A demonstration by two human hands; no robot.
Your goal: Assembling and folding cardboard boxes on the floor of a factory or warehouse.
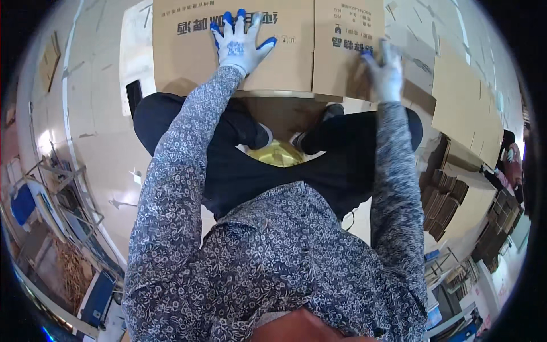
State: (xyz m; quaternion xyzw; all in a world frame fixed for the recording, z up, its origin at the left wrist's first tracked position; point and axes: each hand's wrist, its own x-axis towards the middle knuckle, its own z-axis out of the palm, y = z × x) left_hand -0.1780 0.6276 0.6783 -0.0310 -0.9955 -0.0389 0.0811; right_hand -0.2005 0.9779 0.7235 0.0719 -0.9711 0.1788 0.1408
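Observation:
A flat brown cardboard sheet (285,68) with dark printing lies in front of my knees, with a crease line running down its right part. My left hand (236,48), in a white glove with blue fingertips, rests on its left part with fingers spread. Toward the sheet's right edge is my right hand (387,74), gloved the same way and smeared by motion. Its thumb and fingers look apart and stretched out, and I see nothing between them. Whether it touches the cardboard, I cannot tell.
A dark flat object (134,96) lies beside my left knee. Between my feet is a shiny yellow thing (276,154). More plain cardboard (467,105) spreads to the right, with stacked cardboard pieces (447,202) behind it. Metal racks (62,194) stand at the left.

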